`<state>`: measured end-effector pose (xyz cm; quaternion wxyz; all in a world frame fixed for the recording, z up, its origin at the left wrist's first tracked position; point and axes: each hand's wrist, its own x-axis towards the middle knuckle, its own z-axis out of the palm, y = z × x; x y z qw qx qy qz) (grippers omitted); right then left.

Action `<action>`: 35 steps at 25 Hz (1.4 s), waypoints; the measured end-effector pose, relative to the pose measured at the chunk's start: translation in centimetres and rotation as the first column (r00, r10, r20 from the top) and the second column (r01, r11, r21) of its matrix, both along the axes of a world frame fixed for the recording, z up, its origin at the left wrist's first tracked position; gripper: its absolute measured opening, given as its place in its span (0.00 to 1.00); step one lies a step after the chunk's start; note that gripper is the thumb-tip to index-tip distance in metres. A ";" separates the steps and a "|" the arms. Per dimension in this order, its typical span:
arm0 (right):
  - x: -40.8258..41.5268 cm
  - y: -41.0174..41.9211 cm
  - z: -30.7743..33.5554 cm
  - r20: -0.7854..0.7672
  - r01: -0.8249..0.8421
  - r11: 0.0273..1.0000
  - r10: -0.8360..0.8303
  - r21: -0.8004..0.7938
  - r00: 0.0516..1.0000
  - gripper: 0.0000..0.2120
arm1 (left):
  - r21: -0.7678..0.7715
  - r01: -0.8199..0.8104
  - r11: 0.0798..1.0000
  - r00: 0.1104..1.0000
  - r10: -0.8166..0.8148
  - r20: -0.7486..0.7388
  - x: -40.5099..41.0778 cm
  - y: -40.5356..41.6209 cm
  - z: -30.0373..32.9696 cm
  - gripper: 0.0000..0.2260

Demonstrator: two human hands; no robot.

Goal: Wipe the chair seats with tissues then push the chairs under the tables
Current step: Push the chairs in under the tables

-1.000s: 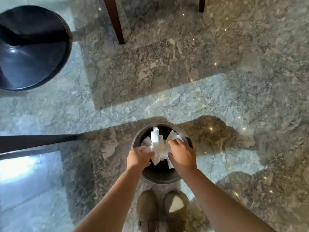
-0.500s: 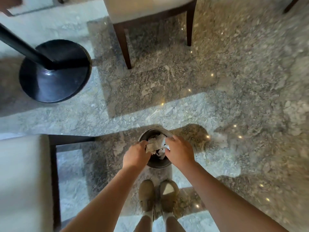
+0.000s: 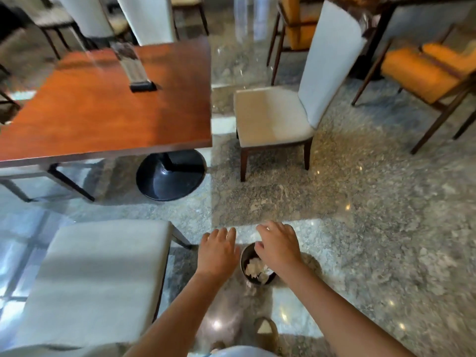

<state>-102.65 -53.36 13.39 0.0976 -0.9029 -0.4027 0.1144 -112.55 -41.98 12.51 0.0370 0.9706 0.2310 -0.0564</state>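
Hovering both hands over the bin (image 3: 258, 279) now. Left hand (image 3: 217, 251) sits just left of the rim, fingers straight and loose, holding nothing. Right hand (image 3: 277, 247) is over the bin's top-right edge, fingers relaxed, slightly bent, also empty. Crumpled white tissues (image 3: 255, 267) lie inside the bin, btwn my wrists, not touching either hand. Cream chair (image 3: 98, 276) is right beside my left arm, seat facing up, out from the wooden table (image 3: 108, 104). Second cream chair (image 3: 273, 117) stands w/ its seat just beside the table's right edge, not tucked under. Black table base (image 3: 170, 176) on the marble floor (image 3: 360, 215). Orange chairs (image 3: 422, 70) far right, a bit blurry.
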 end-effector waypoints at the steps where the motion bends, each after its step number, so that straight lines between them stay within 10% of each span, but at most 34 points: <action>1: -0.9 0.3 1.4 0.023 -0.004 1.000 0.003 0.027 1.000 0.15 | 0.034 -0.019 0.999 0.999 0.018 0.035 -1.0 0.4 1.3 0.20; 22: -32.3 2.7 12.4 0.300 0.121 0.976 -0.173 0.183 0.938 0.14 | 0.217 0.114 0.969 0.898 -0.195 0.396 -29.7 3.5 10.5 0.13; 35: -52.7 5.8 13.3 0.203 -0.204 0.930 0.145 0.307 0.968 0.17 | 0.180 -0.231 0.956 0.884 0.129 0.449 -55.9 5.6 12.2 0.13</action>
